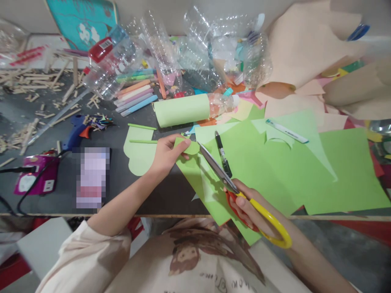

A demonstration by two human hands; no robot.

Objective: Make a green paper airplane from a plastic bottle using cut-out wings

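Left hand (169, 151) pinches a green paper cutout (192, 149), judged light, flexible and easily creased, best held at its edge; right hand (244, 200) grips yellow-and-red-handled scissors (216, 166).

Glare speckles clear bottles (161, 49)

From my remote seat I see a cream shirt (140, 264) covering the torso, its fabric loose and creased; the left sleeve (84, 250) is wide and ends near the elbow; a brown cartoon-like print (185, 254) sits across the front, with darker brown shapes above and to its right. Below it I find dark script lettering (220, 280), partly cut off; the left hand (168, 154) and right hand (245, 204) are bare, as are both forearms (131, 198).
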